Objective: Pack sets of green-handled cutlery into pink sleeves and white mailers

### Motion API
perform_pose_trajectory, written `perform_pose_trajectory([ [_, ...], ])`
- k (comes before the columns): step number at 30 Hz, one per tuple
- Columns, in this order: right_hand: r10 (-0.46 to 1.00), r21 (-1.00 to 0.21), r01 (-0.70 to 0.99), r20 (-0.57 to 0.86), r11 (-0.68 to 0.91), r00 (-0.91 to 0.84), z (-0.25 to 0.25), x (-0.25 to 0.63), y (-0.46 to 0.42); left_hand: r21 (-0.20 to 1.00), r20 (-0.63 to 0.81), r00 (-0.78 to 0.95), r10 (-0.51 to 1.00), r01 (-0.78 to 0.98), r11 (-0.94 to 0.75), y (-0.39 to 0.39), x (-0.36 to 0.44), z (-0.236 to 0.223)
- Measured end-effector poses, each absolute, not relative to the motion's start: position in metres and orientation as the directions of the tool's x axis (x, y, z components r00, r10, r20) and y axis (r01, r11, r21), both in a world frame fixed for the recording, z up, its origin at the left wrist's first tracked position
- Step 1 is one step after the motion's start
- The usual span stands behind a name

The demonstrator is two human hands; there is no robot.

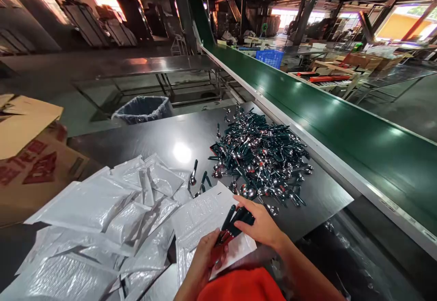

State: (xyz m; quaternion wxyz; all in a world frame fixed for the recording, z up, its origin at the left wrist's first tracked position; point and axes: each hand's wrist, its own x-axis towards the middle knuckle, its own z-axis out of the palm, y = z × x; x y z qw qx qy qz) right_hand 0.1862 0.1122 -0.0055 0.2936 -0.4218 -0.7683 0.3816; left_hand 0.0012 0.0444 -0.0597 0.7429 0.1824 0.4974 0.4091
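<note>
Several dark-handled spoons point(228, 219) are bunched between my two hands, handles pointing up and away from me. My left hand point(204, 257) is closed around the near end of the bunch, where the bowls are mostly hidden. From the right, my right hand point(261, 223) curls its fingers over the handles. Around the bunch lies a white padded mailer point(201, 212); a white flap or edge point(239, 252) shows under my right hand. Whether the spoons are inside the mailer or in front of it, I cannot tell. A few loose spoons point(193, 173) lie just beyond it.
A large heap of spoons point(259, 150) covers the right side of the metal table point(153, 137). Stacked white mailers point(92, 201) fill the left. Beyond are a lined bin point(143, 109), a cardboard box point(37, 173) and a green conveyor belt point(307, 94) along the right.
</note>
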Motion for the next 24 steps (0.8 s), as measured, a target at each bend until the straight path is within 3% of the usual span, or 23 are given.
perform_pose_trajectory([
  [3,0.864,-0.833,0.408,0.152,0.374,-0.481,-0.007,0.193,0.112,0.666,-0.612,0.217,0.761,-0.377,0.643,0.046,0.000,-0.069],
  [8,0.757,-0.740,0.439,0.144,0.511,-0.638,-0.012,0.187,0.114,0.689,-0.635,0.197,0.747,-0.292,0.664,0.047,0.001,-0.079],
  [11,0.807,-0.749,0.451,0.186,0.486,-0.560,-0.022,0.178,0.116,0.691,-0.660,0.165,0.733,-0.249,0.679,0.051,-0.004,-0.078],
  [14,0.916,-0.842,0.447,0.127,0.303,-0.381,-0.040,0.171,0.119,0.687,-0.686,0.138,0.715,-0.202,0.698,0.060,-0.011,-0.074],
  [17,0.964,-0.945,0.326,-0.115,-0.032,-0.241,-0.059,0.169,0.123,0.678,-0.707,0.144,0.693,-0.141,0.721,0.074,-0.015,-0.068],
  [20,0.953,-0.946,0.203,-0.279,-0.252,-0.118,-0.074,0.174,0.133,0.646,-0.734,0.205,0.648,-0.084,0.758,0.095,-0.016,-0.065],
  [24,0.930,-0.930,0.037,-0.365,-0.367,0.047,-0.086,0.190,0.150,0.741,-0.669,0.224,0.709,0.284,0.609,0.139,-0.029,-0.079],
])
